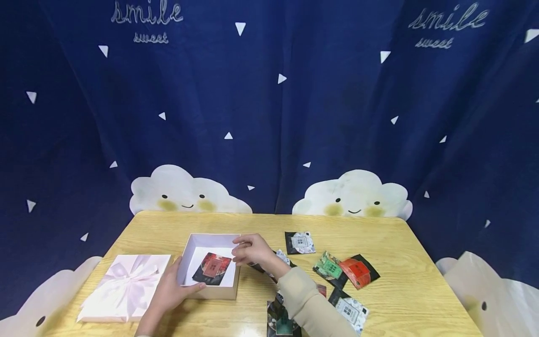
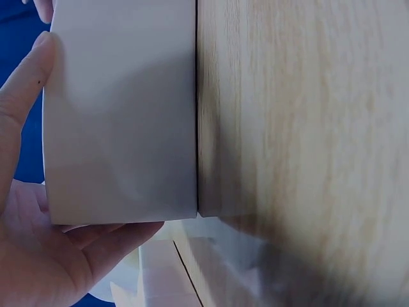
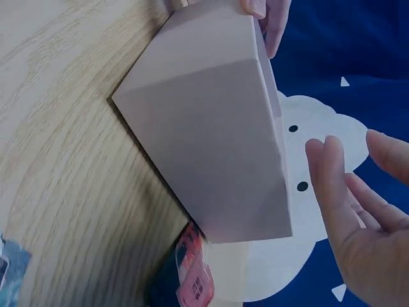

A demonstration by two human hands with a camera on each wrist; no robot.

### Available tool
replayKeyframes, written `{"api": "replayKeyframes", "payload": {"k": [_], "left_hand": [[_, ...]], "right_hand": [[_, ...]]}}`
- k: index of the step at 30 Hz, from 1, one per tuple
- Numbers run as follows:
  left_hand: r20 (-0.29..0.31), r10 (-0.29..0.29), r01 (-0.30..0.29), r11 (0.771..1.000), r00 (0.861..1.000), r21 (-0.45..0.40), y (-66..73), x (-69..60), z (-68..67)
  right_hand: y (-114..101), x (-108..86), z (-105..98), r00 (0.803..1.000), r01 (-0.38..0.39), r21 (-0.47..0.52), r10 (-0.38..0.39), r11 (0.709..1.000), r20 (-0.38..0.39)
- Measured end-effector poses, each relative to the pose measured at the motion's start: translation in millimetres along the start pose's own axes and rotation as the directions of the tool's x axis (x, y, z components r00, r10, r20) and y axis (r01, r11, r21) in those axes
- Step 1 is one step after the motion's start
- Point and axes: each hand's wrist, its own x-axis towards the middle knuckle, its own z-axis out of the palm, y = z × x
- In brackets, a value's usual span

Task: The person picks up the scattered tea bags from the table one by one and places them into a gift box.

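Observation:
An open white box stands left of the middle of the table, with a red and black packet lying flat inside. My left hand holds the box by its near left corner, thumb over the front rim and fingers along the left side. In the left wrist view that hand wraps round the corner. Above the box's right rim hovers my right hand, its fingers loosely bent. The right wrist view shows this hand apart from the box wall, with nothing between fingers and thumb.
A white lid with a ribbon bow lies left of the box. Right of it are scattered packets: a black and white one, a green one, a red one and several more, some partly hidden under my right arm.

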Motion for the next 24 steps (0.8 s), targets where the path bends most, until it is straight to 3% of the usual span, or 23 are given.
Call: {"api": "replayKeyframes", "payload": {"k": [6,10,17,24], "left_hand": [[-0.007,0.007,-0.007,1.0,1.0,0.005,0.3,-0.5,0.6],[-0.002,-0.003,0.003,1.0,1.0,0.006,1.0,-0.5,-0.6],[0.007,-0.015,0.015,1.0,1.0,0.011,1.7,-0.7,-1.9],[-0.009,-0.002,0.002,1.0,1.0,0.006,2.1,-1.3,-1.5]], "right_hand": [[-4,-9.0,-9,0.999,0.027,-0.053,-0.028,0.998,-0.018],[-9,-15.5,-14,0.999,0.042,-0.019,-0.042,0.999,-0.018],[-32,-35.7,-23,0.998,0.064,-0.053,-0.065,0.997,-0.02],[-21,-36.0,-38,0.998,0.067,-0.039,-0.067,0.997,-0.008]]}}
